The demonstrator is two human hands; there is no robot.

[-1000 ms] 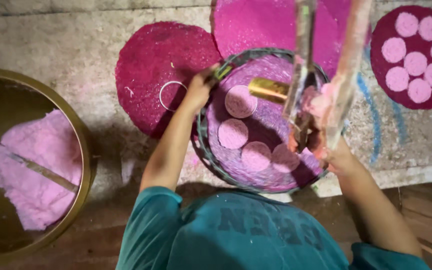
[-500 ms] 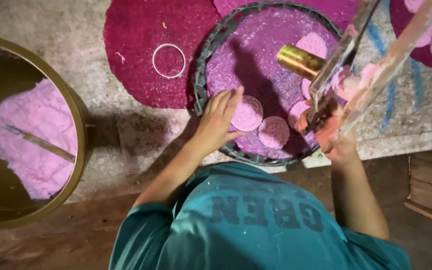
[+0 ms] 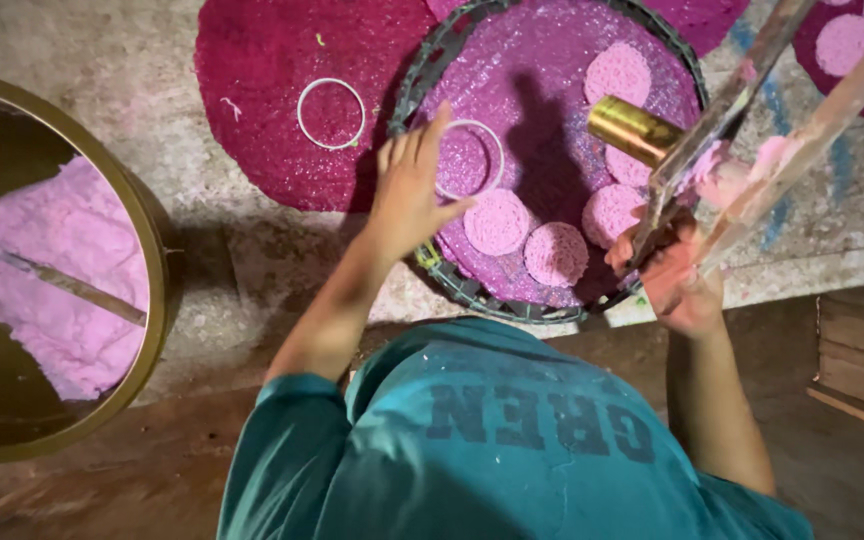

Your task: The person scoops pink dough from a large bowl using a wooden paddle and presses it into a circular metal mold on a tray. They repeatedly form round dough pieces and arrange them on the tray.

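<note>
Resting under spread fingertips of left hand (image 3: 407,195): ring mould (image 3: 469,160) on round tray (image 3: 422,80); right hand (image 3: 677,280) gripping ladle (image 3: 742,130).

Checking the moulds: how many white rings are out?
2. One ring lies on the dark red mat; the other ring sits on the round tray at the left hand.

A single head-worn camera looks almost straight down, close over the person's teal shirt (image 3: 512,440) and both arms. Its frame takes in the round tray (image 3: 552,310) ahead and a brass basin (image 3: 157,290) at left.
</note>
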